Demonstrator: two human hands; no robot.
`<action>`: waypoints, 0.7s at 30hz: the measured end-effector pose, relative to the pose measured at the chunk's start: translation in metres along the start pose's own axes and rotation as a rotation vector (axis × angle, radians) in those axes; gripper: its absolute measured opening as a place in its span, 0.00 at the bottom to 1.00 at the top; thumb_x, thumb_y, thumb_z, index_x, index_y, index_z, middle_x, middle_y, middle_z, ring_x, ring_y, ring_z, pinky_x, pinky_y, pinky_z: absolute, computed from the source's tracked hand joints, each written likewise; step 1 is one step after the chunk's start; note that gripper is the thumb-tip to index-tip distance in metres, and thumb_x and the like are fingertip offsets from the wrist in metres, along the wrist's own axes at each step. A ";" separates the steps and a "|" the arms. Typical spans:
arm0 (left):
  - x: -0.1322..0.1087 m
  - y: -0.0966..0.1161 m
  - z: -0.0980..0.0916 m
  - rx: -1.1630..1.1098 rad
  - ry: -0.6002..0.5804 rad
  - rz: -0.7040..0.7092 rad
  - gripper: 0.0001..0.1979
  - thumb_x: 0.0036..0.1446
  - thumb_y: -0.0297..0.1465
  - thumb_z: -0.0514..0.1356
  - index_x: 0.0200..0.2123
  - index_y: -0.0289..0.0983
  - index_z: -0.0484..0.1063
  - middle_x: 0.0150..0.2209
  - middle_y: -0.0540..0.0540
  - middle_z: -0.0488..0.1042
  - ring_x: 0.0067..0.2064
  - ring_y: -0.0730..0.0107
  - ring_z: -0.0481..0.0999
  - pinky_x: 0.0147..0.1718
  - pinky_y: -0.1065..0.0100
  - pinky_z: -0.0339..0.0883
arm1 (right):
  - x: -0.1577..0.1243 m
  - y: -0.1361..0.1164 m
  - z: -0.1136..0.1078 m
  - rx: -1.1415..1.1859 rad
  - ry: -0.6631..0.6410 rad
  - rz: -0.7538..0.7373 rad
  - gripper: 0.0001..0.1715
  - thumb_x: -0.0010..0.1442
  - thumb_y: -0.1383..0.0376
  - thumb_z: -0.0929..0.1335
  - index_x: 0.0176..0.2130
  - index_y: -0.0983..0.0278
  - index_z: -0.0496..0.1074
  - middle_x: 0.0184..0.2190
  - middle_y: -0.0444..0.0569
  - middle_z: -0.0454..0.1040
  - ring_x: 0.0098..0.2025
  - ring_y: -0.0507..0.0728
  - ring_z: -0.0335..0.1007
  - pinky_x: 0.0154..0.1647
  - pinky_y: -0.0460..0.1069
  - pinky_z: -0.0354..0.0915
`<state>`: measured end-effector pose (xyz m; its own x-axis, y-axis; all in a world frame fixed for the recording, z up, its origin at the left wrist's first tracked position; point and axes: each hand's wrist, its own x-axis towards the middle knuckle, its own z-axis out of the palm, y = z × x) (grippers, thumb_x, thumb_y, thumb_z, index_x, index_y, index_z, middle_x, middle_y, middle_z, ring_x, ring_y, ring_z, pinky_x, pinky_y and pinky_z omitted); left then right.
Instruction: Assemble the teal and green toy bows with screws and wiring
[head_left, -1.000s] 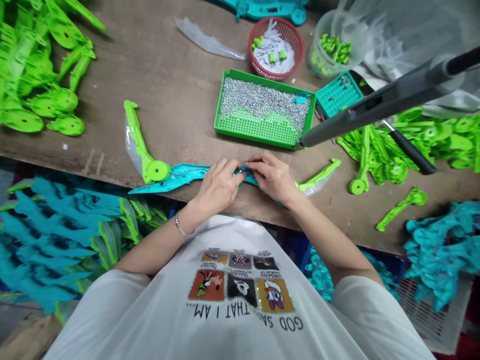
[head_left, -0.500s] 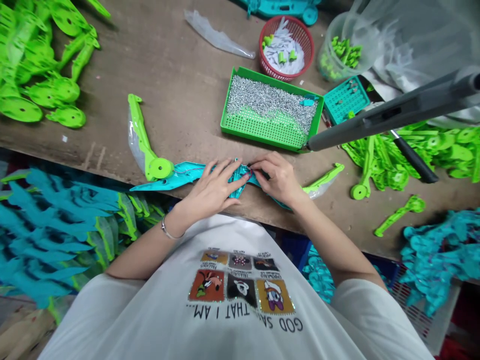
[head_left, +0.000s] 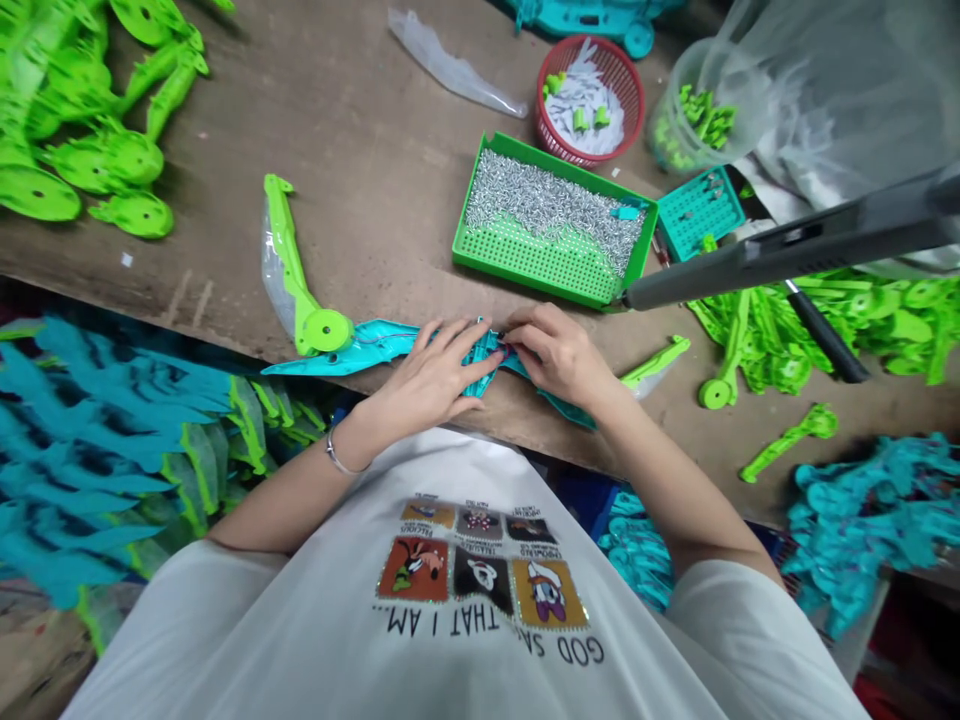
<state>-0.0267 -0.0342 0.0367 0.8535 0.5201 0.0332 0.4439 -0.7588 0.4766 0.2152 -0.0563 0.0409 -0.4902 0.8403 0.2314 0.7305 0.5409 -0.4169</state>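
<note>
A turquoise wing-shaped plastic part (head_left: 375,342) lies along the table's near edge, with a thin dark wire running along its left side. My left hand (head_left: 429,375) rests flat across its middle, fingers stretched out, pressing on it. Close beside, my right hand (head_left: 553,352) is closed in a pinch over the same middle section, at a thin reddish wire; the fingertips partly hide it. A lime-green arm with a round hub and clear blade (head_left: 324,330) is joined at the left end. Another green arm (head_left: 656,365) shows at the right end.
A green tray of screws (head_left: 551,225) stands ahead, with a red basket (head_left: 592,95) and a clear tub (head_left: 701,110) behind. A grey screwdriver-like tool (head_left: 780,250) reaches in from the right. Green parts (head_left: 97,130) pile left; turquoise parts (head_left: 90,430) hang below the edge.
The view has shifted slightly, so the table items sit a little further right. Both hands stay on the turquoise part; the right fingers have curled slightly at the wire.
</note>
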 end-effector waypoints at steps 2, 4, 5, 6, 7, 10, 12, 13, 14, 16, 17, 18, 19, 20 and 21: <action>0.000 -0.001 0.001 -0.004 -0.003 0.001 0.34 0.55 0.32 0.71 0.65 0.39 0.68 0.71 0.29 0.58 0.70 0.39 0.60 0.67 0.37 0.54 | 0.001 0.002 -0.002 -0.001 -0.034 -0.019 0.10 0.68 0.69 0.63 0.41 0.62 0.74 0.44 0.55 0.77 0.44 0.59 0.72 0.47 0.54 0.71; 0.000 -0.001 0.001 -0.003 -0.003 0.007 0.34 0.56 0.33 0.71 0.65 0.39 0.68 0.71 0.29 0.58 0.70 0.39 0.60 0.67 0.37 0.53 | 0.003 0.003 -0.004 -0.009 -0.060 -0.017 0.09 0.68 0.69 0.63 0.40 0.63 0.73 0.44 0.56 0.77 0.43 0.59 0.72 0.46 0.54 0.71; 0.000 -0.001 0.001 -0.002 -0.003 0.009 0.34 0.56 0.34 0.70 0.65 0.38 0.68 0.71 0.29 0.58 0.70 0.39 0.59 0.67 0.37 0.53 | 0.004 0.003 -0.005 -0.010 -0.072 -0.014 0.08 0.67 0.69 0.63 0.39 0.63 0.72 0.44 0.56 0.77 0.43 0.59 0.73 0.45 0.54 0.71; 0.000 -0.001 0.001 -0.002 -0.004 0.011 0.34 0.57 0.34 0.70 0.65 0.38 0.68 0.71 0.29 0.58 0.70 0.39 0.60 0.67 0.37 0.53 | 0.006 0.003 -0.006 -0.009 -0.089 -0.010 0.08 0.67 0.69 0.63 0.39 0.63 0.72 0.43 0.57 0.77 0.43 0.60 0.73 0.45 0.54 0.71; 0.000 -0.001 0.001 -0.002 -0.005 0.012 0.34 0.56 0.34 0.70 0.65 0.38 0.68 0.71 0.29 0.58 0.70 0.38 0.60 0.67 0.36 0.54 | 0.007 0.002 -0.007 -0.010 -0.112 -0.004 0.08 0.67 0.69 0.63 0.38 0.63 0.72 0.43 0.57 0.78 0.43 0.59 0.73 0.45 0.54 0.71; 0.001 0.000 0.000 0.001 -0.007 0.002 0.33 0.56 0.34 0.71 0.63 0.38 0.69 0.71 0.29 0.58 0.70 0.38 0.60 0.66 0.36 0.54 | 0.010 0.003 -0.008 -0.021 -0.196 0.005 0.10 0.66 0.71 0.63 0.38 0.62 0.73 0.38 0.53 0.78 0.39 0.58 0.73 0.43 0.52 0.70; 0.001 0.000 -0.001 0.000 -0.007 0.000 0.32 0.56 0.35 0.71 0.63 0.38 0.69 0.71 0.28 0.58 0.70 0.38 0.60 0.66 0.36 0.53 | 0.011 0.004 -0.010 -0.015 -0.225 -0.029 0.12 0.66 0.71 0.63 0.42 0.62 0.74 0.37 0.52 0.79 0.39 0.58 0.74 0.43 0.52 0.70; 0.000 0.001 -0.001 -0.005 -0.006 0.000 0.32 0.56 0.35 0.70 0.63 0.38 0.69 0.71 0.29 0.57 0.70 0.39 0.59 0.67 0.36 0.53 | 0.011 0.006 -0.010 -0.002 -0.223 -0.060 0.13 0.67 0.71 0.62 0.44 0.62 0.75 0.39 0.53 0.79 0.40 0.58 0.75 0.43 0.52 0.70; 0.000 0.001 -0.001 -0.011 -0.006 0.002 0.32 0.57 0.35 0.70 0.63 0.38 0.69 0.71 0.29 0.57 0.71 0.40 0.59 0.67 0.36 0.53 | 0.011 0.008 -0.011 0.015 -0.213 -0.092 0.14 0.67 0.70 0.62 0.47 0.62 0.76 0.41 0.54 0.80 0.42 0.58 0.76 0.44 0.53 0.71; -0.001 0.001 0.000 -0.026 0.002 0.001 0.33 0.56 0.35 0.70 0.64 0.38 0.69 0.71 0.29 0.56 0.71 0.41 0.58 0.68 0.37 0.52 | 0.010 0.011 -0.010 0.049 -0.178 -0.123 0.16 0.68 0.70 0.63 0.50 0.62 0.76 0.46 0.56 0.80 0.45 0.59 0.76 0.45 0.53 0.72; -0.002 0.001 0.000 -0.033 0.009 -0.001 0.33 0.56 0.35 0.71 0.64 0.38 0.68 0.71 0.30 0.57 0.71 0.41 0.58 0.68 0.37 0.52 | 0.009 0.012 -0.010 0.057 -0.160 -0.121 0.17 0.68 0.69 0.63 0.51 0.62 0.76 0.46 0.56 0.80 0.45 0.59 0.76 0.45 0.54 0.73; -0.002 0.001 0.000 -0.039 0.016 -0.003 0.33 0.56 0.34 0.71 0.64 0.39 0.68 0.71 0.30 0.57 0.71 0.42 0.58 0.68 0.37 0.52 | 0.008 0.012 -0.008 0.054 -0.144 -0.108 0.17 0.67 0.69 0.64 0.51 0.61 0.77 0.45 0.56 0.80 0.44 0.59 0.77 0.44 0.54 0.73; -0.002 0.000 0.000 -0.043 0.023 -0.006 0.34 0.56 0.34 0.71 0.64 0.39 0.68 0.71 0.29 0.57 0.71 0.41 0.59 0.68 0.37 0.52 | 0.006 0.012 -0.006 0.043 -0.123 -0.090 0.16 0.67 0.69 0.64 0.50 0.61 0.78 0.43 0.56 0.80 0.42 0.59 0.77 0.43 0.54 0.73; -0.003 0.000 0.000 -0.046 0.027 -0.008 0.34 0.55 0.33 0.71 0.64 0.39 0.68 0.71 0.29 0.57 0.71 0.41 0.59 0.68 0.37 0.52 | 0.004 0.011 -0.004 0.028 -0.089 -0.068 0.16 0.66 0.69 0.65 0.49 0.61 0.78 0.41 0.55 0.80 0.41 0.58 0.77 0.42 0.54 0.73; -0.002 0.000 0.000 -0.047 0.029 -0.010 0.35 0.55 0.33 0.71 0.64 0.39 0.67 0.71 0.28 0.56 0.71 0.40 0.60 0.67 0.36 0.52 | 0.002 0.010 -0.001 0.012 -0.042 -0.047 0.14 0.66 0.69 0.66 0.48 0.61 0.79 0.39 0.54 0.80 0.39 0.58 0.77 0.41 0.54 0.73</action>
<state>-0.0287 -0.0358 0.0368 0.8405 0.5392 0.0533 0.4383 -0.7345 0.5181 0.2219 -0.0493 0.0387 -0.5437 0.8116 0.2137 0.7007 0.5791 -0.4168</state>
